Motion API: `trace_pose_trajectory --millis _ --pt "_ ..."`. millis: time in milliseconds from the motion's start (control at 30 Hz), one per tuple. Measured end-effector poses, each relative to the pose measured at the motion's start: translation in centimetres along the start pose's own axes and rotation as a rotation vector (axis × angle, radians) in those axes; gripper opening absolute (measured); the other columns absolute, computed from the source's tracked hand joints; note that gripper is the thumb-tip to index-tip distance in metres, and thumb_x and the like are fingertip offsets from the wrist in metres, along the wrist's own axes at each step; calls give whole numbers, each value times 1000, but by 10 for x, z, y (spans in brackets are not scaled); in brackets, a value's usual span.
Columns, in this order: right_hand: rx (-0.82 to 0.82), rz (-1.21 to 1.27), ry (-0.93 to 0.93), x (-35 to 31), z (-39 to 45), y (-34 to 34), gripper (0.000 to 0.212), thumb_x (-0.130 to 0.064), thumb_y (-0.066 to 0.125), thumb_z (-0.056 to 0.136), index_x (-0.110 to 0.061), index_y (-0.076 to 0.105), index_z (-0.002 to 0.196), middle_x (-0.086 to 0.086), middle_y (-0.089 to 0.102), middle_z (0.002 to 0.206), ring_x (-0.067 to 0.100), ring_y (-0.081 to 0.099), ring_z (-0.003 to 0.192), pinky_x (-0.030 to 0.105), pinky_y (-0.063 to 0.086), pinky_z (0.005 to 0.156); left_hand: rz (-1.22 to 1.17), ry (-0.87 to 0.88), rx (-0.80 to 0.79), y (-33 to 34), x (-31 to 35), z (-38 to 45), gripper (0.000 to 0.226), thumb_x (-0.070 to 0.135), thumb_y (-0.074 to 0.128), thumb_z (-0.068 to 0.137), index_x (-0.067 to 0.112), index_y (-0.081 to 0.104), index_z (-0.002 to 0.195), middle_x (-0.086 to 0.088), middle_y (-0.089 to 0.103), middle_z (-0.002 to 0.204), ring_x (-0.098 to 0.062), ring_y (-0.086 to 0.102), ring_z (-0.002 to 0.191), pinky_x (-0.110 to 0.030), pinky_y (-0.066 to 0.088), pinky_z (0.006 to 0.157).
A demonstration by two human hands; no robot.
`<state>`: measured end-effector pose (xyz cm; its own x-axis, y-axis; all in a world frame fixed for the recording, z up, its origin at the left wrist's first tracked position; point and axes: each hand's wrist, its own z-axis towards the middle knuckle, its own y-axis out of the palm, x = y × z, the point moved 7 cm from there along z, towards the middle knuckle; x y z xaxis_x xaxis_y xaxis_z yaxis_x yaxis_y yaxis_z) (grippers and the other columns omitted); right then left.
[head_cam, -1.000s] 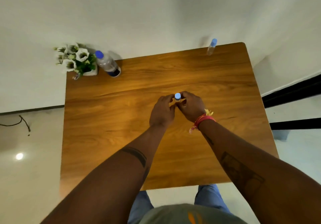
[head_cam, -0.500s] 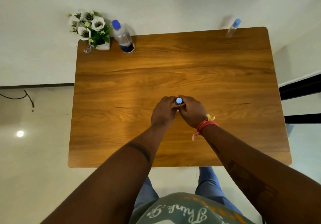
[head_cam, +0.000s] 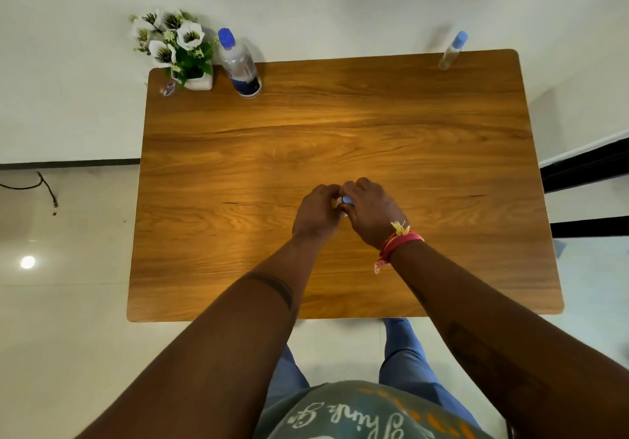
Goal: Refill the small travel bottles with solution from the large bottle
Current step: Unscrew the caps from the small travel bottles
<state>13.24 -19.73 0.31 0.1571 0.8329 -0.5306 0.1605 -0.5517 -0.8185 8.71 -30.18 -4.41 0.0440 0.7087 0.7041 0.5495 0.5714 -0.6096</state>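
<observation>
We had bare wood all round the table (head_cam: 340, 125). Near its middle our left hand (head_cam: 315, 212) curled round the small bottle's body while our right hand (head_cam: 372, 214) pinched its blue cap (head_cam: 346, 199). Flowers (head_cam: 177, 47) and the large bottle (head_cam: 240, 64) stood at the table's far-left corner, another small bottle (head_cam: 452, 51) far right.

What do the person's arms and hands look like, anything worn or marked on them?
Both forearms are bare, with no sleeves or gloves. The left forearm carries a dark curved band marking. The right wrist wears a red thread bracelet with a yellow tuft and a loose pinkish end; the right forearm shows a faint dark marking.
</observation>
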Motion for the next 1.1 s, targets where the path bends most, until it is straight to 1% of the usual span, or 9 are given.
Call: trace_pose_trajectory --millis 100,200,333,433,600,667,767,967,1100 --pt "-20 -51 -32 -3 -5 0 29 -8 52 94 -20 61 119 8 47 121 29 49 110 42 54 81 28 14 -27 -1 2 2 19 15 66 89 28 68 103 -1 64 106 -24 62 94 -35 46 72" --pt "27 52 -1 -7 -8 -5 33 -17 59 92 -24 56 124 7 43 136 32 48 122 43 54 87 52 -7 -5 -2 2 3 22 15 61 92 25 68 110 -3 66 111 -25 64 97 -37 51 76" --pt "69 49 146 1 -2 -5 35 -36 60 96 -17 52 125 10 53 123 30 55 110 42 53 81 60 -9 5 -2 2 3 26 21 55 91 27 71 112 -1 68 110 -22 64 98 -38 53 80" --pt "11 7 82 -3 1 -3 23 -28 55 99 -14 55 118 11 57 111 31 57 102 44 52 78 28 -15 16 -2 -1 3 26 17 57 89 26 71 108 -1 68 107 -22 63 96 -33 49 75" --pt "-11 -5 -28 -7 -7 -4 29 -16 54 96 -22 59 124 5 48 122 27 49 115 42 55 80 53 3 11 0 -5 3 20 16 65 90 26 67 107 -1 65 108 -25 63 97 -32 44 74" --pt "4 12 -25 -9 -8 -4 29 -20 58 94 -23 57 123 5 47 127 29 50 116 43 56 80 76 4 24 0 -4 2 20 18 62 92 26 67 110 -2 66 108 -23 64 96 -32 47 74" --pt "37 40 47 -10 -2 -6 29 -27 60 95 -18 51 122 10 52 119 30 56 104 43 55 75 65 -6 27 -2 -2 1 24 22 57 92 30 68 111 2 68 108 -18 64 97 -32 51 77" --pt "95 132 22 -5 -5 -16 15 -17 63 92 -14 56 105 7 55 106 25 57 89 41 54 71 -20 -22 0 2 -3 0 23 24 59 88 33 68 107 3 64 112 -17 60 97 -30 44 72" --pt "103 90 -14 -5 -9 -15 21 -11 61 90 -15 55 109 6 56 112 26 55 98 42 54 73 8 -24 29 6 0 0 22 19 60 91 30 67 108 3 65 110 -17 62 96 -32 49 72"
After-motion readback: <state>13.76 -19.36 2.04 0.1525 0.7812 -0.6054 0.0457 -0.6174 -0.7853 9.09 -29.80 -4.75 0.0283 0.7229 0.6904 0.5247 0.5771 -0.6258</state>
